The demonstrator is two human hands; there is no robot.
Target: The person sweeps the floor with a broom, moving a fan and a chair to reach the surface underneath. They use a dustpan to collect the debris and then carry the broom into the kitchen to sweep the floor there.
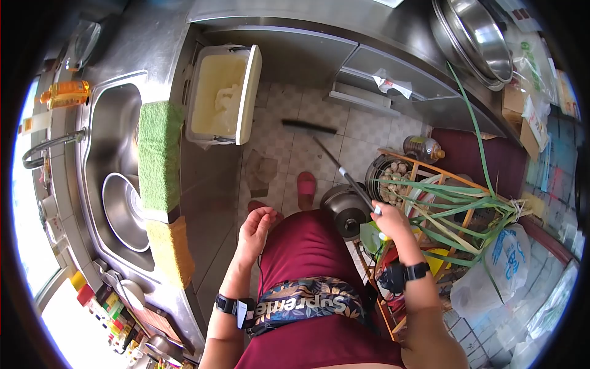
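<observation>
My right hand point(391, 222) is closed round the dark handle of a floor broom point(347, 175). The broom's black head point(309, 126) rests on the tiled floor, beyond my pink slippers. My left hand point(255, 229) hangs to the left of my dark red clothing, its fingers drawn together; whether anything small is between them cannot be made out. Near my right hand are a lidded pot point(348, 215) and a wooden rack point(464, 216) with long green onions point(455, 237) lying over it.
A white bin point(246, 98) hangs at the counter's side. On the left is a sink point(117, 150) with a metal bowl point(125, 212) and a green towel point(160, 154) over its edge. A bottle point(423, 149) and a basket of garlic point(393, 178) stand at the right.
</observation>
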